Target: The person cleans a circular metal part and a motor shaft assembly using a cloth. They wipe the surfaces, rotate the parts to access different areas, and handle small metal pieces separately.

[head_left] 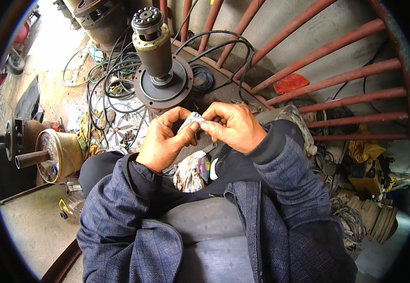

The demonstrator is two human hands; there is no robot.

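A small crumpled whitish piece, perhaps cloth or paper (193,118), is pinched between both hands in front of the chest. My left hand (168,136) grips it with thumb and bent fingers from the left. From the right, my right hand (234,125) holds its other edge between thumb and fingertips. Just beyond the hands stands a metal shaft assembly (153,60), upright on a round bolted flange (139,79), with a ball bearing (147,17) on its top. Below the hands, a stained rag (189,173) lies between the legs, near a wrench (210,147).
Black cables (97,81) tangle left of the flange, and a coil of wire (202,78) lies to its right. Red metal bars (320,46) line the right side. A dirty plastic bucket (65,154) lies at left; a plastic bottle (74,205) sits below it. Machine parts crowd the lower right.
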